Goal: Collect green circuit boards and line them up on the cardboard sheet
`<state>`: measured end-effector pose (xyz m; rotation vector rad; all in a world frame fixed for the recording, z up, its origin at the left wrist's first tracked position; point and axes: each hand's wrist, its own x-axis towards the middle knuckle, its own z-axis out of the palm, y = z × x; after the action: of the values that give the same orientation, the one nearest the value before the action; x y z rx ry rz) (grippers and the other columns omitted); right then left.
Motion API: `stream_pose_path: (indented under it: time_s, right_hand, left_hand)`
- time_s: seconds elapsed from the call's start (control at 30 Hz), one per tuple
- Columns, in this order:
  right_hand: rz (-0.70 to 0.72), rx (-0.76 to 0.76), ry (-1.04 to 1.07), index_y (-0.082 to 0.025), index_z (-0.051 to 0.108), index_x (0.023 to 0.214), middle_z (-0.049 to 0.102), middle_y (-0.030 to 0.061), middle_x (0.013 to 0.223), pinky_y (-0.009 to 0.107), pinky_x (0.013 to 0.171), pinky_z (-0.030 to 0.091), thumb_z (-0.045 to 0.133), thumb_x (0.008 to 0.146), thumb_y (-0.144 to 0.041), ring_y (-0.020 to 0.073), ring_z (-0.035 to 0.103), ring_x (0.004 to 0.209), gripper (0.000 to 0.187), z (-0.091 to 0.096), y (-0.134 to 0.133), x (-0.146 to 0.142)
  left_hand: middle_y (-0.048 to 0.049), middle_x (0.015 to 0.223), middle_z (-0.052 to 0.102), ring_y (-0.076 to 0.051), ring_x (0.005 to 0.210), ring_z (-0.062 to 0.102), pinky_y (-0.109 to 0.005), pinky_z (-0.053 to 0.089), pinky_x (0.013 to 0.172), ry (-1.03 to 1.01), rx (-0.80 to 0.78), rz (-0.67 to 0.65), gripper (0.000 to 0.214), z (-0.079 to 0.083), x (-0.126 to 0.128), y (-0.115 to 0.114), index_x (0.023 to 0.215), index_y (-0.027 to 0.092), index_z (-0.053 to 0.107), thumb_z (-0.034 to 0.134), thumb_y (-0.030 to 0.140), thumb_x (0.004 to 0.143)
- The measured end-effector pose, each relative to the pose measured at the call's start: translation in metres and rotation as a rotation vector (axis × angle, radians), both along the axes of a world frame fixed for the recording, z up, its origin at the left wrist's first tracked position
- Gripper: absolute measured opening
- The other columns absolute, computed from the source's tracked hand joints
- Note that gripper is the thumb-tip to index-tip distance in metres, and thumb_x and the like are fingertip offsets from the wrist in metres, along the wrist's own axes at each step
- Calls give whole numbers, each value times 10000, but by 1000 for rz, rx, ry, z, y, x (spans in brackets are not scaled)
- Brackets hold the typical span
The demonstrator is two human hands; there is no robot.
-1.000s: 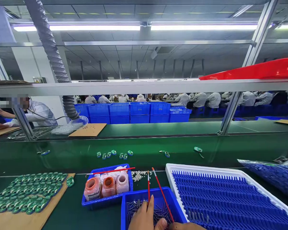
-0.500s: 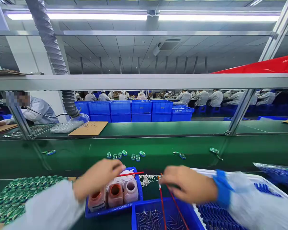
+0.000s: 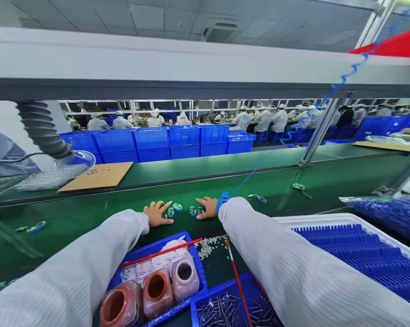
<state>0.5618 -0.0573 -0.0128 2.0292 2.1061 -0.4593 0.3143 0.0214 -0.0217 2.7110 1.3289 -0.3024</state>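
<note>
Green boards [image 3: 177, 207] at fingertips of spread-open left hand [image 3: 156, 213] and right hand [image 3: 206, 207]

No readable text; scrawl on the cardboard sheet [image 3: 99, 176] is illegible

Bright, even light sheens the glossy green tabletop [image 3: 191, 170], while wide-angle distortion stretches and softens the frame's edges.

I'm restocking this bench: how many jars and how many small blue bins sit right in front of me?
Jars: 3
Small blue bins: 2
Total: 5
</note>
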Motion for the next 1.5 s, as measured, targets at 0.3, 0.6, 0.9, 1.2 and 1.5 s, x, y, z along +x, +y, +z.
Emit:
stream_pose_path:
  time_s: [0.3,0.6,0.9,1.2,1.5]
  right_hand:
    - [-32,2,-62,-202,364,1386,319,131,1363,541,943,388,586,937,-477,327,441,1123,571,-7,12,1]
    - [-15,-14,-86,-215,311,1419,320,130,1362,546,944,378,621,913,-486,342,418,1144,652,-10,3,21]
    - [-95,7,-59,-192,398,1359,391,123,1302,497,914,425,598,938,-477,299,482,1079,546,-8,-12,44]
    - [-205,-71,37,-162,446,1306,490,102,1188,389,781,536,631,942,-232,238,562,953,414,11,-17,52]
    - [-272,-56,78,-160,465,1292,503,97,1173,370,762,552,632,937,-173,227,575,933,393,10,-19,59]
  left_hand:
    - [-118,1321,428,-307,1162,453,-525,423,923,-21,36,-169,538,-7,72,4,1345,219,378,484,492,894]
    - [-72,1279,466,-315,1139,422,-510,424,855,-22,111,-321,444,-4,41,-9,1284,314,476,426,529,899]
    - [-72,1222,506,-285,1050,455,-431,439,818,-64,193,-403,368,-16,17,-13,1272,345,486,354,433,940]
    - [-95,1049,533,-257,939,530,-400,426,876,-134,162,-476,406,-18,-2,20,1218,247,543,388,475,920]
    - [-83,1087,506,-207,920,574,-342,444,872,-308,157,-196,467,15,-47,36,1260,205,440,285,498,931]
